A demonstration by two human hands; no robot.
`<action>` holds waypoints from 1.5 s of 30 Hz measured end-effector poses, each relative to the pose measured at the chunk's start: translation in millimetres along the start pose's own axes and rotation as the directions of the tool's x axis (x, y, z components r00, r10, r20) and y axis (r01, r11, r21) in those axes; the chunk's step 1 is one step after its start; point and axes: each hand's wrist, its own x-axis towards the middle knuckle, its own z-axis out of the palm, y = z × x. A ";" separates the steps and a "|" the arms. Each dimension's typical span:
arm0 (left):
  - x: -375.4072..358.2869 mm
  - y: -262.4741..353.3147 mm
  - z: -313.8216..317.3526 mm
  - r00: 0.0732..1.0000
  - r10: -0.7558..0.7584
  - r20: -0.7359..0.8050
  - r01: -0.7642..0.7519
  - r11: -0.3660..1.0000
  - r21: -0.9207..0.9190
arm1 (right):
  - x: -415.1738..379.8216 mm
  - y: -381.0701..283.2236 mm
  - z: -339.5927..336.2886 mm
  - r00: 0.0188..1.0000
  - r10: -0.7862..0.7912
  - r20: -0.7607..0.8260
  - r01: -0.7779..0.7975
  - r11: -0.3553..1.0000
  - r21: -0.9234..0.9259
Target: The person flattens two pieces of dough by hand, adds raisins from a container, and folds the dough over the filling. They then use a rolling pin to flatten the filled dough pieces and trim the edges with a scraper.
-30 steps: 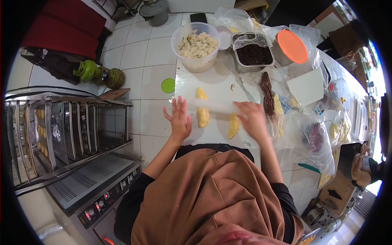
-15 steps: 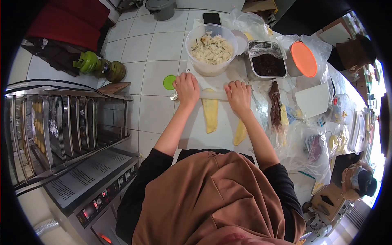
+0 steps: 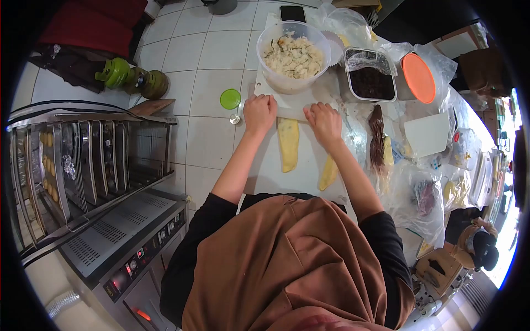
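From the head camera, both hands press palm-down on a white rolling pin (image 3: 290, 113) lying crosswise at the far end of a flattened strip of yellow dough (image 3: 288, 144); the left hand (image 3: 259, 113) sits at the pin's 9 o'clock end, fingers loosely curled over it; the right hand (image 3: 324, 122) covers its 3 o'clock end the same way, neither hand closed in a tight grip; the dough strip runs from the pin toward 6 o'clock on the white work table (image 3: 265, 176); a second, narrower dough piece (image 3: 328, 172) lies at the strip's 4 o'clock, just apart from it; beyond the pin at 12 o'clock stands a clear tub of pale filling (image 3: 293, 55); at its 3 o'clock a container of dark filling (image 3: 371, 83), then an orange-lidded tub (image 3: 418, 77); a green lid (image 3: 230, 99) lies at the left hand's 9 o'clock; a tray rack (image 3: 83, 165) stands well off at 9 o'clock.
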 end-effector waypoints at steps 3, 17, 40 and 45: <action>0.1 6.5 -19.0 0.999 0.037 -0.030 -0.038 0.998 -0.051 | 3.3 -9.0 -19.8 0.994 0.033 0.104 -0.034 0.999 0.006; -0.6 12.1 -3.8 0.985 -0.166 0.042 0.152 0.960 0.236 | 14.3 -25.4 17.2 0.990 0.133 -0.049 -0.135 0.990 -0.040; -207.0 3.6 -80.1 0.903 0.368 0.221 -0.342 0.928 -0.147 | -182.0 -46.8 -25.6 0.948 -0.316 -0.031 0.315 0.924 0.217; -170.7 6.3 -91.5 0.891 0.450 0.060 -0.438 0.887 -0.144 | -149.7 -56.4 -52.3 0.943 -0.324 -0.079 0.333 0.919 0.209</action>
